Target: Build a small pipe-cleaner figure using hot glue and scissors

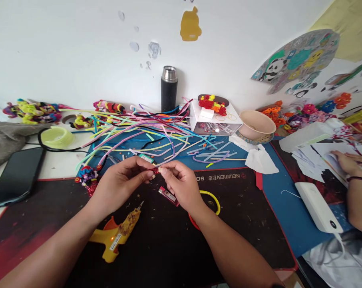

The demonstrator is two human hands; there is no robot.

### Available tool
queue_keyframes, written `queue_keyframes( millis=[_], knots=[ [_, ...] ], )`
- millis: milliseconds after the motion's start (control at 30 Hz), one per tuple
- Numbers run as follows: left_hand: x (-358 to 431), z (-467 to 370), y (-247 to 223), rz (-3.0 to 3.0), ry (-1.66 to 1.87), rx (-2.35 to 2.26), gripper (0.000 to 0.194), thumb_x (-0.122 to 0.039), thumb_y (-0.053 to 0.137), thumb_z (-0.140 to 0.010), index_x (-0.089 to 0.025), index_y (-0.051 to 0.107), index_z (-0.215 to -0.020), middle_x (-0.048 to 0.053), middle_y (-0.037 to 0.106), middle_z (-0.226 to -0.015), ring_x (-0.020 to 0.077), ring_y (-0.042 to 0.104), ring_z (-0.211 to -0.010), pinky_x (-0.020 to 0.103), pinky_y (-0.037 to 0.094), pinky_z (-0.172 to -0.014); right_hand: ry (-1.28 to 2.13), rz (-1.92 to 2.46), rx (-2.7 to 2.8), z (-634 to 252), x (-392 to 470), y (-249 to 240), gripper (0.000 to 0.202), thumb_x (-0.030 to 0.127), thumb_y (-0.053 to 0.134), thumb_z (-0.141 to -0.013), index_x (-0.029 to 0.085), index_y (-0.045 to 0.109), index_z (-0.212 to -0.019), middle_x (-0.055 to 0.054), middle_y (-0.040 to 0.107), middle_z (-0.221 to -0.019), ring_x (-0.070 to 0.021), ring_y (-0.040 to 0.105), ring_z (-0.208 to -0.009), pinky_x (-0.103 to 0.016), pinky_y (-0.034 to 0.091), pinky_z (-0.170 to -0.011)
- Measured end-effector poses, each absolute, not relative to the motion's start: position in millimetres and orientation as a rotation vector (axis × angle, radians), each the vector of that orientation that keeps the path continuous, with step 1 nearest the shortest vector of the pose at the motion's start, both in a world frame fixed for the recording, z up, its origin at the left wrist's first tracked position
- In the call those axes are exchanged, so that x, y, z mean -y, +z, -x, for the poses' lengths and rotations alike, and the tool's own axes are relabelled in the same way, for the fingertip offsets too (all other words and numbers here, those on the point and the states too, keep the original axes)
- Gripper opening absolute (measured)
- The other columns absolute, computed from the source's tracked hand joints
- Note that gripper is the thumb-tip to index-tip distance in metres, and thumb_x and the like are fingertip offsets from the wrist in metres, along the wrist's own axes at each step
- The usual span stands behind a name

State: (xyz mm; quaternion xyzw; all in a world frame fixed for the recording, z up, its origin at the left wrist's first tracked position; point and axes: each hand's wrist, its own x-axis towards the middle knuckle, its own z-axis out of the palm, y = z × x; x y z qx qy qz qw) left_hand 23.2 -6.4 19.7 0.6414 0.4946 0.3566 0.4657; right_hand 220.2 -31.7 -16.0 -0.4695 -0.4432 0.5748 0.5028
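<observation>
Above the black desk mat (175,264), my left hand (122,182) and my right hand (179,184) meet fingertip to fingertip. Both pinch a short piece of red glittery pipe cleaner (155,171), mostly hidden by the fingers. Just below my right hand lies a red lighter (168,196). A yellow hot glue gun (118,234) with a lit orange light rests under my left forearm. Beside my left wrist is a small pipe-cleaner figure (88,178) in blue, red and purple. A yellow and red ring (215,200) is partly covered by my right wrist.
Loose coloured pipe cleaners (139,128) spread behind my hands. A black thermos (169,90), a white box (215,120) and a beige bowl (257,124) stand along the wall. A phone (16,176) lies left; a white power bank (319,208) and another person's hand (344,162) are right.
</observation>
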Motion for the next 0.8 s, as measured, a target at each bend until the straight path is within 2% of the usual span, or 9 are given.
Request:
queue_keyframes(
  millis=[400, 800],
  knots=[
    [6.3, -21.7, 18.2, -1.565, 0.887, -1.195, 0.026, -0.051, 0.084, -0.091, -0.026, 0.081, -0.098, 0.004, 0.084, -0.093, 0.0245, 0.078, -0.085, 0.035, 0.061, -0.079, 1.396, 1.124, 1.065, -220.1, 31.6, -15.6, 0.029, 0.051, 0.08, -0.095, 0.023, 0.074, -0.097, 0.007, 0.052, -0.06, -0.0118, 0.046, -0.051, -0.026, 0.036, -0.05],
    [5.8, -22.2, 20.5, -1.586, 0.89, -1.204, 0.029, -0.056, 0.085, -0.09, -0.027, 0.082, -0.096, 0.004, 0.084, -0.093, 0.0254, 0.078, -0.085, 0.037, 0.063, -0.081, 1.418, 1.123, 1.051, -220.3, 31.8, -16.0, 0.028, 0.05, 0.08, -0.095, 0.023, 0.074, -0.098, 0.008, 0.051, -0.059, -0.0116, 0.044, -0.05, -0.026, 0.034, -0.049]
  ],
)
